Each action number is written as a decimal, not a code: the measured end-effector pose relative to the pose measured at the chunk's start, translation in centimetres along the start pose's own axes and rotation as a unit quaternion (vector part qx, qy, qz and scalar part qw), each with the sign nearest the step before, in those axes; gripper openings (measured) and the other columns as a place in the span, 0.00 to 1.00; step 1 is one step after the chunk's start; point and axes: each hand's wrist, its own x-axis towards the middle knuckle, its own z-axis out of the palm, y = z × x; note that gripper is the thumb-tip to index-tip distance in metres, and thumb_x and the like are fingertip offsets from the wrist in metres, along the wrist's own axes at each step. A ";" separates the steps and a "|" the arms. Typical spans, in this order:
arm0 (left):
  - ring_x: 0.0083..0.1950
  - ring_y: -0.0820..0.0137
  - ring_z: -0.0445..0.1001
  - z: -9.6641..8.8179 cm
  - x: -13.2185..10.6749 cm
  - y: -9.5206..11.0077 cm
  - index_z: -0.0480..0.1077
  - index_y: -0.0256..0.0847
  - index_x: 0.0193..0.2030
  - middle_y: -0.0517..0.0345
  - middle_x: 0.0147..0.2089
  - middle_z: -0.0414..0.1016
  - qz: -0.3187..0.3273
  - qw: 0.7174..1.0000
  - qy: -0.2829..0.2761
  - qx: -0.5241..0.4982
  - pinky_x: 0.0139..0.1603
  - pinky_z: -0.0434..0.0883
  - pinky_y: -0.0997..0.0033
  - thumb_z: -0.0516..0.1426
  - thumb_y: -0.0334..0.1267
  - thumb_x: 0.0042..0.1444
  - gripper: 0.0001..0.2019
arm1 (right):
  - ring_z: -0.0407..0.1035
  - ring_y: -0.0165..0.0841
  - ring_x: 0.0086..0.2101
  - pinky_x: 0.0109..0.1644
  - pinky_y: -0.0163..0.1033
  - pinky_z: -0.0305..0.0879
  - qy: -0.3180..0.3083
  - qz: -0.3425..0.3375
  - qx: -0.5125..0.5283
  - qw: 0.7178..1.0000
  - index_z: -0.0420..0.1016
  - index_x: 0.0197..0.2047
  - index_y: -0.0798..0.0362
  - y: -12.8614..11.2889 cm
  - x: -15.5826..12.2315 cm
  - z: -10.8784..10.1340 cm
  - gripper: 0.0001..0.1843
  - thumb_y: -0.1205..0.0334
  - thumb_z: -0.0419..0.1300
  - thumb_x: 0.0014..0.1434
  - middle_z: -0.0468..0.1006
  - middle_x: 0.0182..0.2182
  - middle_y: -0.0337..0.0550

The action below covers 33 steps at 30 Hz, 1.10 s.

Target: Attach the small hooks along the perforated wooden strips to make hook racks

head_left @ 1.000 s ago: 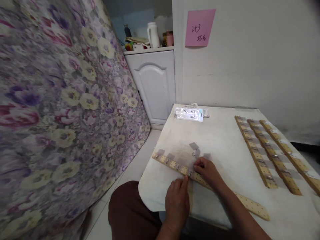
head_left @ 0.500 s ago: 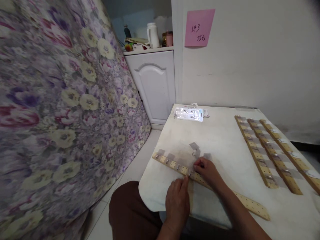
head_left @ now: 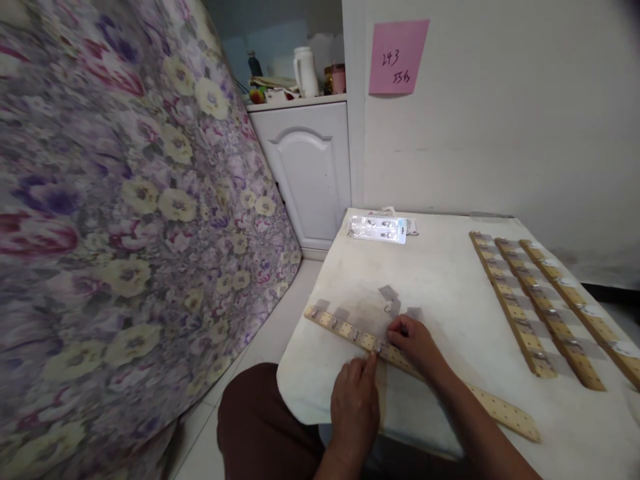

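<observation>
- Far left, a purple, cream and pink floral cloth curtain [head_left: 125, 200] fills the side, with a knee in dark brown cloth [head_left: 267, 420] beside the table.
- Next comes the white panelled cabinet door [head_left: 310, 180], a white jug [head_left: 306, 72] on the ledge above it.
- Now the pale-topped table [head_left: 440, 260], and there's the long, narrow yellow wooden strip [head_left: 369, 341] dotted with holes! It lies at the near side, its long axis slanting from the far left down to the near right.
- In comes the left hand [head_left: 356, 403], on the near side of that strip: index finger stretched out to the strip's near edge, other fingers bent. Whether it clamps anything, one cannot tell.
- Right at that index fingertip sits a small shiny metal hook [head_left: 379, 348], last in a spaced row along the strip's left part; the strip's other end runs on to the right.
- Farther back, a clear plastic blister pack [head_left: 377, 229] lies by the wall, below a pink paper note [head_left: 399, 57].
- Just past the strip's far edge is the right hand [head_left: 413, 337], fingertips together in a pinch; what they grip is too small to tell. Its forearm crosses over the strip, so the hook lies between the hands, nearer to the left.
- Beyond it, loose grey see-through squares [head_left: 389, 292] lie on the tabletop.
- Far right, three yellow wooden strips [head_left: 517, 325] lie side by side, each bearing its own row of fittings.
</observation>
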 end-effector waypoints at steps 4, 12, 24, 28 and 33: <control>0.39 0.66 0.67 0.1 -0.1 0.0 0.61 0.40 0.59 0.53 0.38 0.68 -0.009 1.000 -0.008 0.002 0.38 0.69 0.66 0.48 0.21 0.54 0.26 | 0.66 0.32 0.25 0.31 0.36 0.60 -0.005 0.001 0.005 1.000 0.69 0.26 0.53 0.1 0.0 0.0 0.03 0.63 0.57 0.46 0.71 0.21 0.37; 0.40 0.66 0.66 0.0 -0.1 0.1 0.61 0.40 0.59 0.53 0.39 0.68 -0.015 1.000 -0.018 -0.003 0.40 0.69 0.65 0.48 0.22 0.54 0.25 | 0.67 0.33 0.26 0.31 0.36 0.60 -0.001 -0.002 -0.006 1.000 0.70 0.26 0.53 0.2 0.0 0.1 0.03 0.63 0.57 0.47 0.72 0.22 0.37; 0.41 0.66 0.66 0.1 -0.3 0.0 0.60 0.41 0.60 0.53 0.40 0.68 -0.016 1.000 -0.025 0.006 0.40 0.68 0.66 0.48 0.21 0.54 0.26 | 0.66 0.32 0.26 0.31 0.36 0.59 0.007 -0.019 -0.031 0.999 0.69 0.26 0.53 0.2 0.0 0.1 0.04 0.63 0.56 0.48 0.71 0.22 0.37; 0.41 0.66 0.66 0.2 -0.3 -0.1 0.59 0.41 0.60 0.53 0.40 0.68 -0.013 1.000 -0.025 0.000 0.40 0.69 0.66 0.48 0.21 0.54 0.26 | 0.66 0.32 0.26 0.31 0.36 0.59 0.006 -0.015 -0.031 0.999 0.69 0.26 0.53 0.1 -0.1 0.1 0.04 0.62 0.56 0.48 0.72 0.22 0.37; 0.41 0.66 0.66 0.3 -0.3 -0.2 0.59 0.40 0.60 0.53 0.40 0.67 -0.014 1.000 -0.022 0.000 0.40 0.69 0.65 0.48 0.21 0.54 0.26 | 0.67 0.33 0.27 0.31 0.36 0.60 0.003 -0.012 -0.030 0.999 0.70 0.27 0.53 0.0 0.1 0.2 0.04 0.62 0.56 0.48 0.72 0.23 0.38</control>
